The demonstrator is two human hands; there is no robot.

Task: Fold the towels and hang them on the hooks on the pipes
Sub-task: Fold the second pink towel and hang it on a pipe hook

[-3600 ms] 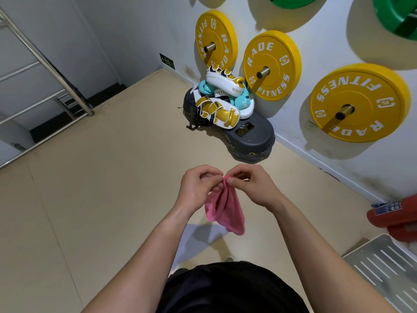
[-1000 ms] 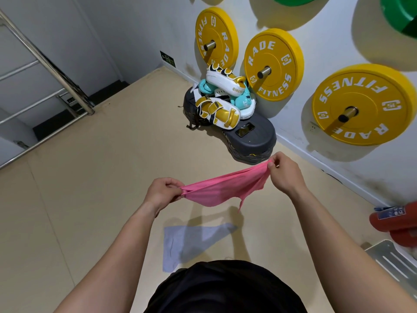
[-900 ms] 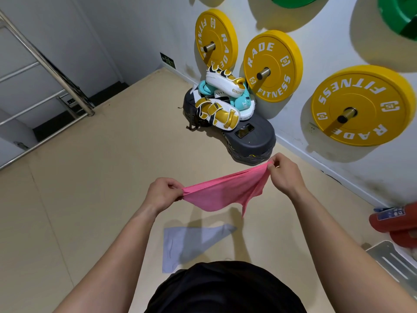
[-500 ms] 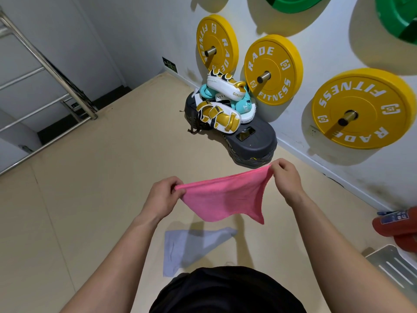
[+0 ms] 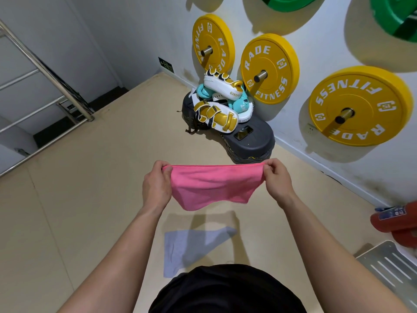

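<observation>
The pink towel (image 5: 214, 186) hangs in mid-air before the person, stretched by its top edge. The left hand (image 5: 156, 186) pinches one top corner, the right hand (image 5: 278, 181) the other, each grip closed on the cloth. The lower edge sags unevenly, so a fold begun now would likely come out crooked; a slack pinch would drop it onto the pale blue towel (image 5: 180, 249) on the floor (image 5: 90, 199) below. No container or hook is visible.

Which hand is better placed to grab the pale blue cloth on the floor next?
Left, probably. The pale blue cloth lies flat on the floor, nearer the left hand than the right hand. Both pinch the top corners of the pink towel, so one must let go first.
</observation>
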